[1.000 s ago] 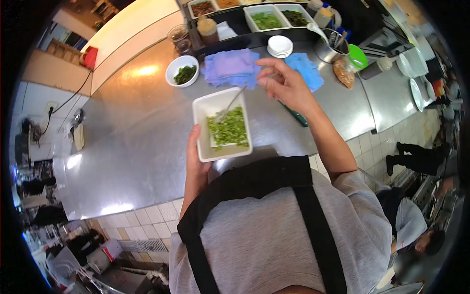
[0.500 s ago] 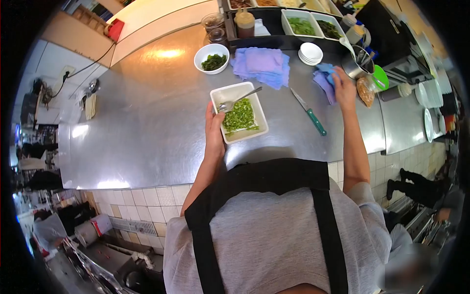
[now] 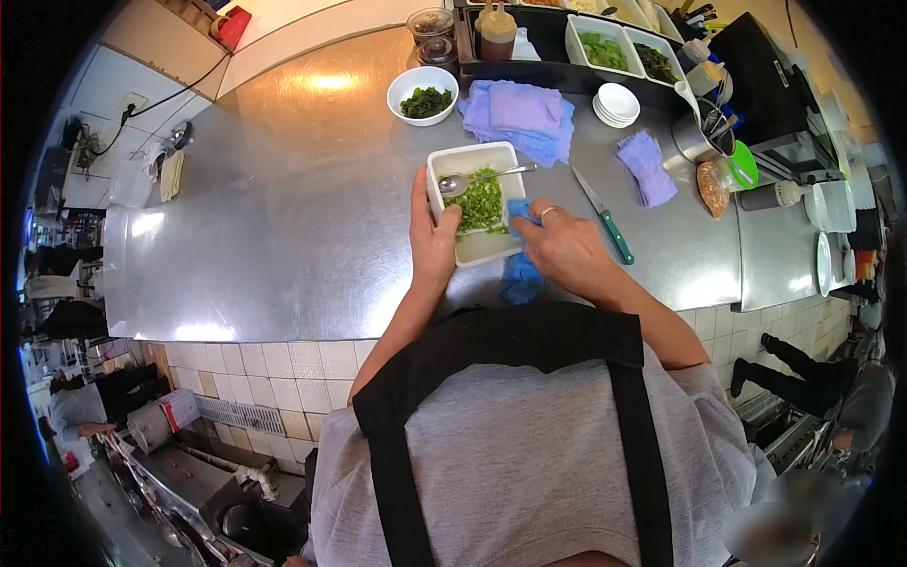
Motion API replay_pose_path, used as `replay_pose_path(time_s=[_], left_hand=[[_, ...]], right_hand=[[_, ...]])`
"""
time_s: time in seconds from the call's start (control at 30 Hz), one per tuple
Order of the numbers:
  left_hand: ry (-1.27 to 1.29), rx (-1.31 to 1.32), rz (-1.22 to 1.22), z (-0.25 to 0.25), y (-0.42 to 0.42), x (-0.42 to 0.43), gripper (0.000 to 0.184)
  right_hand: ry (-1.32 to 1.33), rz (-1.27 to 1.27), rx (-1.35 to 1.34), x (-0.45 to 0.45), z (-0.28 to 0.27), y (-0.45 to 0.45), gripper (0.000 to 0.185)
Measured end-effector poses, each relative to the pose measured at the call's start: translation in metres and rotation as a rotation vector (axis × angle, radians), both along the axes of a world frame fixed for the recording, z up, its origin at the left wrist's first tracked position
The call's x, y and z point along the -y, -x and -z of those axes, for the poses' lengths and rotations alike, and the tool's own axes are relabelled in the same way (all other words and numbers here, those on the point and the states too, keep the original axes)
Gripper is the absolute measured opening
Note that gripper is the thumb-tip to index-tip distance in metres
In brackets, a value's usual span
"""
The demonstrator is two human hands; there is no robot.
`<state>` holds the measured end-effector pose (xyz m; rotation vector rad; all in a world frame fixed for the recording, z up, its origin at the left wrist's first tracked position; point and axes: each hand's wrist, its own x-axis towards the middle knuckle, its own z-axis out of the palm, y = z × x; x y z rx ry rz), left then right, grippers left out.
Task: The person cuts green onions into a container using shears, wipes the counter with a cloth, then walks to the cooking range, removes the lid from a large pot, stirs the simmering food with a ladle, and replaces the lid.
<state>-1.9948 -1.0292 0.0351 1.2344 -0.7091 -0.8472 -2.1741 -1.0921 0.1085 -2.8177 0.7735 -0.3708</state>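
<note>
My left hand (image 3: 436,236) grips the left side of a white rectangular container (image 3: 487,251), its thumb over the rim. Chopped green herbs (image 3: 480,203) lie inside, and a metal spoon (image 3: 453,185) rests on them with its handle over the right rim. At the container's right side, my right hand (image 3: 559,248) holds a blue cloth (image 3: 521,280) against the wall, fingers closed on it. A knife with a green handle (image 3: 616,236) lies on the metal counter (image 3: 312,236), to the right of my right hand.
Behind the container are a white bowl of dark greens (image 3: 423,102), folded purple cloths (image 3: 525,111) and stacked small dishes (image 3: 617,104). Further right lie another purple cloth (image 3: 646,168), a bag of brown bits (image 3: 712,189) and a utensil pot (image 3: 694,142). Other people stand at both edges.
My right hand reached to the cloths at the right, took the blue one and brought it to the container. The spoon now lies lower in the container, handle pointing right.
</note>
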Motion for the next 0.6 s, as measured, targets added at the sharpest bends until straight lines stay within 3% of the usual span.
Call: replay_pose_path(time_s=[0.1, 0.2, 0.3, 0.4, 0.6], left_hand=[[0.026, 0.033, -0.003, -0.003, 0.008, -0.001, 0.061], [0.063, -0.091, -0.041, -0.004, 0.012, -0.001, 0.060], [0.089, -0.163, -0.036, -0.002, 0.008, -0.001, 0.059], [0.102, -0.146, -0.033, 0.006, 0.006, -0.001, 0.059], [0.091, -0.083, -0.087, 0.004, 0.011, 0.001, 0.056]], right_hand=[[-0.089, 0.034, -0.286, -0.011, 0.002, -0.006, 0.015], [-0.163, 0.111, -0.296, -0.012, 0.007, -0.011, 0.019], [-0.249, 0.124, -0.175, -0.010, 0.016, -0.010, 0.017], [-0.505, 0.013, 0.110, 0.007, 0.018, -0.004, 0.016], [-0.365, 0.081, -0.035, -0.015, 0.017, -0.012, 0.016]])
